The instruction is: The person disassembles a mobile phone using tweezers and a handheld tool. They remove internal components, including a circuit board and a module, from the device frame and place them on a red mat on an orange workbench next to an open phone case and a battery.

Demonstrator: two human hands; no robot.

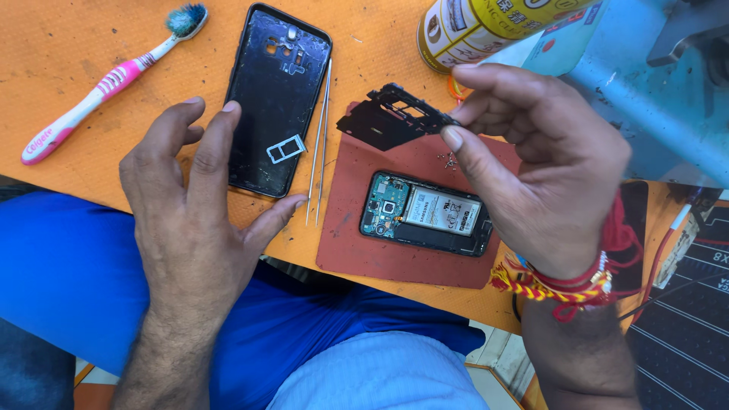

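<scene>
- Right hand (pixel 547 163): raised above table, thumb + fingertips pinching black inner frame plate (pixel 395 115) by its right end; plate tilted, held over top edge of red mat (pixel 357 250).
- Left hand (pixel 194 201): open, fingers spread, holding nothing; fingertips at left edge of black back cover (pixel 277 106), thumb near tweezers' lower tips.
- Opened phone (pixel 425 214): lies flat on red mat, innards up, circuit board at left, battery w/ white label centre; just below the held plate, apart from it.
- Back cover: inside face up on orange table (pixel 83 38), left of mat; small metal card tray (pixel 286 149) rests on it.
- Tweezers (pixel 322 140): betw. cover + mat, tips toward person.
- Toothbrush (pixel 106 83): pink/white, worn bristles, far left, well apart from phone.
- Yellow can (pixel 486 26): top edge, behind right hand.
- Red + yellow threads (pixel 562 282) round right wrist.
</scene>
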